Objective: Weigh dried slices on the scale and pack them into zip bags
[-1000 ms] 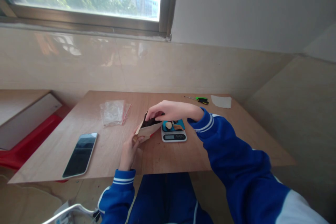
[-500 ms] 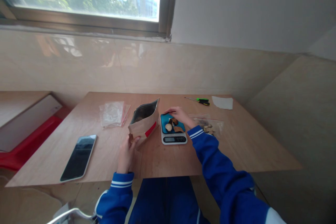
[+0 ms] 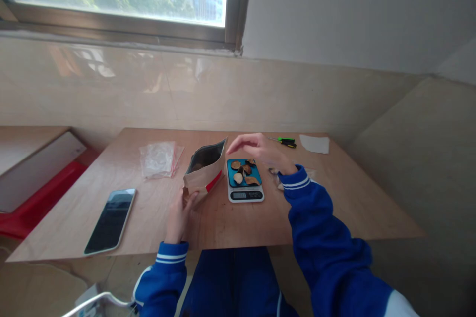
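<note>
My left hand (image 3: pixel 181 215) grips the near left corner of a brown paper pouch (image 3: pixel 203 183) with a red patch and a silvery lining. The pouch stands with its mouth open, and something brownish lies inside. Just right of it is a small white digital scale (image 3: pixel 246 195) with a blue platform. Several brown and pale dried slices (image 3: pixel 246 170) rest on that platform; their exact kind cannot be told. Over the far side of the scale hovers my right hand (image 3: pixel 262 151), fingers stretched out towards the pouch's mouth, with nothing visible in them.
Clear plastic bags (image 3: pixel 159 160) lie left of the pouch, and a phone (image 3: pixel 110 221) is nearer the front edge. Behind my right wrist, a clear bag with dried pieces (image 3: pixel 278 184) is partly hidden. Screwdrivers (image 3: pixel 286 141) and white paper (image 3: pixel 314 144) lie at the back right.
My right hand has lifted off the scale's far edge, leaving another slice on the platform. My left hand and the pouch have hardly moved.
</note>
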